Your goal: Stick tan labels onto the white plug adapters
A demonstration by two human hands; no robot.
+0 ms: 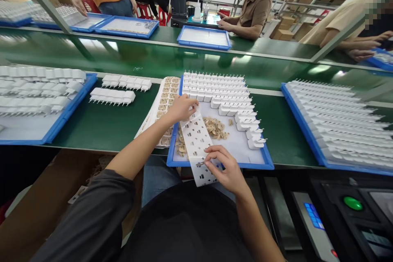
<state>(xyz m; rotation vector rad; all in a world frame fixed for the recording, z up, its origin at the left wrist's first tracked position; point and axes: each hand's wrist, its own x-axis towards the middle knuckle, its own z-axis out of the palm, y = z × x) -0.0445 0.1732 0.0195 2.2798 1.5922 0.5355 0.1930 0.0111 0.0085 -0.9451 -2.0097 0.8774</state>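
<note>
A white strip sheet (195,141) with rows of small dark cut-outs lies slanted over the near left part of a blue-rimmed tray (221,165). My left hand (181,108) is closed on the sheet's far end. At the sheet's near end, my right hand (225,168) has thumb and forefinger pinched at its surface. Something small and thin shows at those fingertips, too small to name. Small tan cut pieces (215,128) are heaped in the tray beside and partly behind the sheet. White plug-like housings with metal pins (211,90) stand in rows along the tray's far and right sides.
Left of the tray lies a stack of sheets with tan pieces (162,106). Loose white housings (112,96) sit farther left. Filled blue trays flank both sides, the right one (344,127) closest. A device with a green button (353,203) is at lower right. Co-workers stand or sit across the line.
</note>
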